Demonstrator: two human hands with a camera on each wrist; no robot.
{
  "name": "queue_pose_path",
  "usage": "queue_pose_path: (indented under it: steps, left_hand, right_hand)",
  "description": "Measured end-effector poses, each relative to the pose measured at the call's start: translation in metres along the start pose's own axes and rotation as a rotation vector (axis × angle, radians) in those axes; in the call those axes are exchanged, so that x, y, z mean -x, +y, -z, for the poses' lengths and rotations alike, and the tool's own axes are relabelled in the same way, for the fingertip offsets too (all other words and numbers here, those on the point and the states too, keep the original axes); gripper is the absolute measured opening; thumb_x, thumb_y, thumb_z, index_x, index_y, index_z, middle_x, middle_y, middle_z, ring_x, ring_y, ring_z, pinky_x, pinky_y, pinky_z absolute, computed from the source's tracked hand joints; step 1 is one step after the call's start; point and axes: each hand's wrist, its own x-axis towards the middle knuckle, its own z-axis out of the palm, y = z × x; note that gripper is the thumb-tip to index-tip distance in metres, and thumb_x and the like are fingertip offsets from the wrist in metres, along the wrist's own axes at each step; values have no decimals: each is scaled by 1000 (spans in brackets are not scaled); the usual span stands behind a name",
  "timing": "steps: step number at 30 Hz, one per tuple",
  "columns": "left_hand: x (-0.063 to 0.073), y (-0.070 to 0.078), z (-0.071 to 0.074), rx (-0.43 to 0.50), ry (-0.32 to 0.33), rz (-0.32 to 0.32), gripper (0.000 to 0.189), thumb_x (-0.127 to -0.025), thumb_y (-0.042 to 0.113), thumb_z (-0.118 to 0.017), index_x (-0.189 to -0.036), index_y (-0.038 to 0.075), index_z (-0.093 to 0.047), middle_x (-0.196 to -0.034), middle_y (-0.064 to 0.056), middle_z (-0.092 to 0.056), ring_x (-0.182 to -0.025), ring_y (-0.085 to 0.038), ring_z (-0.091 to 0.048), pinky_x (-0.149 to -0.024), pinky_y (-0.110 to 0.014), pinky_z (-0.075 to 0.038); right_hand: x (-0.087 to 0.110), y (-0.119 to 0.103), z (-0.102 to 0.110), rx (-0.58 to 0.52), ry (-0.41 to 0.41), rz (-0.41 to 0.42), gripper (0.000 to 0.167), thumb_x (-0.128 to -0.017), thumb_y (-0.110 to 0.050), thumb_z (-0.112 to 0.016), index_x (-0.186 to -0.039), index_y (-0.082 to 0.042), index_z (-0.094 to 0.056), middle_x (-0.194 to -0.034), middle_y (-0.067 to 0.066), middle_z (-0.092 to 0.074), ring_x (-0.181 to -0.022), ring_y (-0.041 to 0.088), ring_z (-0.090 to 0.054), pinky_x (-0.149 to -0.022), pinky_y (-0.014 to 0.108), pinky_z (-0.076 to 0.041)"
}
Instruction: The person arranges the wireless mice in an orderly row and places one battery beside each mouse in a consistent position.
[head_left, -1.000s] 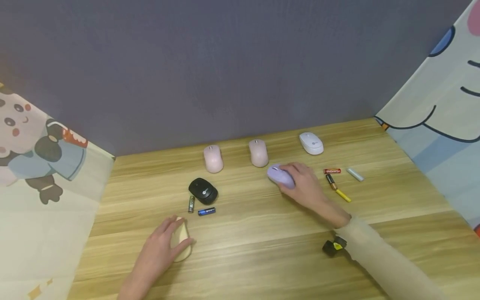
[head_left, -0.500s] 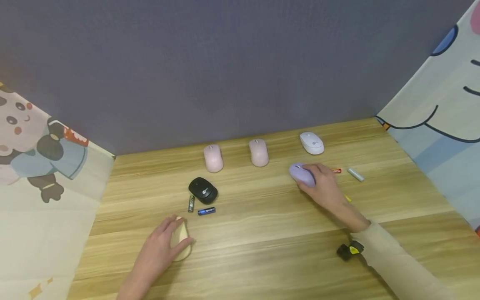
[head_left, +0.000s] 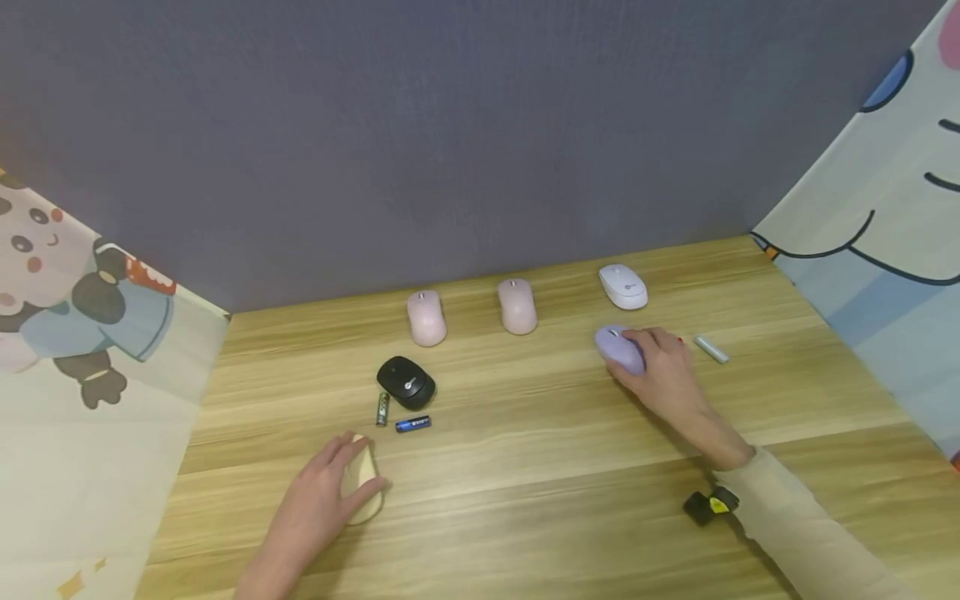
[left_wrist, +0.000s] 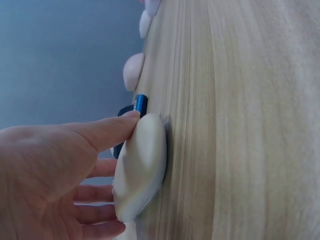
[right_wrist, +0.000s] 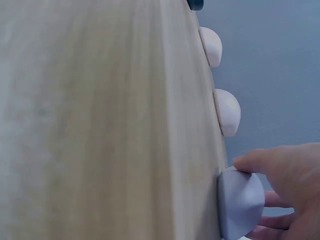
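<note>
My left hand grips a pale yellow computer mouse on the wooden table, thumb at one side and fingers at the other, as the left wrist view confirms. Farther right, my right hand holds a lilac mouse between thumb and fingers; it sits on the tabletop. Just beyond my left hand are a black mouse, a dark battery and a blue battery. To the right of my right hand lies a silver battery; a red tip peeks out behind the fingers.
Along the back of the wooden table stand two pink mice, one left and one central. A white mouse is behind the lilac one. A grey panel closes off the rear, with cartoon-printed sheets at both sides.
My right hand has slid the lilac mouse to the right, toward the batteries, covering the black and yellow ones and most of the red one. My left hand has not moved.
</note>
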Motion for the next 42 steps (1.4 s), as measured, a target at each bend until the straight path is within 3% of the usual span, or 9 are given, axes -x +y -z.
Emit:
queue_pose_path:
  steps: [8,25,42]
  left_hand:
    - [0,-1,-1,-7,1,-2,69,-90,50,-77,-139,4,-62,-147,-30,-53,-131,-53,-53,-105,-70,-45]
    - [0,1,0,-3,15,-11,67,-90,48,-78,-139,4,-62,-146,-29,-54,-130,-53,-54,-104,-70,-47]
    - [1,3,2,-8,14,-11,67,-90,47,-78,-139,4,-62,-146,-30,-54,-129,-53,-55,-103,-70,-47]
  right_hand:
    - [-1,3,10,78,-18,-8,50,-80,-24,-87,-116,5,-68,-110,29,-64,-102,49,-60,-78,59,-45]
    - [2,17,19,20,-63,-104,51,-87,-22,-83,-125,6,-64,-121,34,-65,-108,53,-60,-84,65,-50]
    - [2,33,27,55,-86,-161,53,-90,-27,-80,-128,4,-62,-125,36,-62,-110,56,-58,-82,71,-50]
